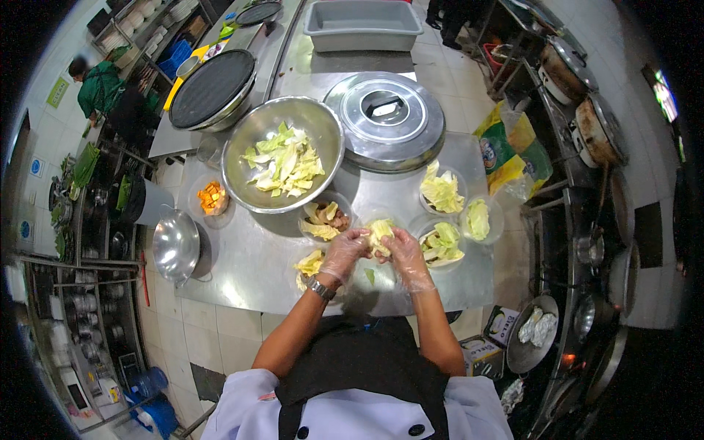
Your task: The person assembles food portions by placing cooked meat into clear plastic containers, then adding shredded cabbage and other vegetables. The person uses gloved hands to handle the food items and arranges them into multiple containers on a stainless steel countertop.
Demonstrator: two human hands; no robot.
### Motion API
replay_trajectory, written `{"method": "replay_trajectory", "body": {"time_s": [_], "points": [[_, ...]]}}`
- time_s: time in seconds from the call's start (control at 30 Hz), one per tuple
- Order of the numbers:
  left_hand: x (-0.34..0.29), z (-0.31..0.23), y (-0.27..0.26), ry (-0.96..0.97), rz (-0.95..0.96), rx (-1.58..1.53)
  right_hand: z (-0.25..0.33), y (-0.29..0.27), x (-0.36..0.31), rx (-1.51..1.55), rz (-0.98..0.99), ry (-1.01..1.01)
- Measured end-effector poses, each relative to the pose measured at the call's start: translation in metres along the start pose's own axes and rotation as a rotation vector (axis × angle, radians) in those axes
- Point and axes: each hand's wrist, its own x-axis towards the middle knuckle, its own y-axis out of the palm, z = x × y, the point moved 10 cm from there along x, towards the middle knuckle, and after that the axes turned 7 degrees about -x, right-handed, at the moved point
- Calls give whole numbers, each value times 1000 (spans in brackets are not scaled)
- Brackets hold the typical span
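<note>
Both of my hands wear clear plastic gloves and meet over the steel table's front part. Between them is a piece of pale yellow-green cabbage leaf (380, 233). My left hand (347, 251) pinches its left side, and my right hand (402, 254) grips its right side. Just beyond my left hand is a plastic tub (323, 221) with cabbage and brownish pieces. Nearer me, more cabbage (311, 262) lies partly hidden by my left wrist. To the right stand clear tubs of cabbage (442, 190), (478, 220), (441, 245). A green leaf scrap (369, 276) lies below my hands.
A large steel bowl (236, 192) of cut cabbage stands beyond, beside a lidded round pot (385, 110). At left are a tub of orange cubes (212, 198) and a steel colander (176, 247). A grey bin (363, 28) is at the back. A person in green (103, 88) works far left.
</note>
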Motion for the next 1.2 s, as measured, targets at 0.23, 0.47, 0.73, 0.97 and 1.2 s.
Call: {"method": "replay_trajectory", "body": {"time_s": [0.23,0.47,0.73,0.97,1.2], "points": [[-25,-59,-49,246,-232,217,14,37,42,-368,-108,-158],[-23,-109,-100,555,-288,926,14,101,67,-379,78,-207],[-17,-77,-88,180,-123,196,28,132,47,-912,117,-327],[-29,-75,-72,83,-26,-181,-15,109,76,-893,174,-205],[-4,-63,-109,-3,-179,321,-12,128,54,-1102,335,-394]]}}
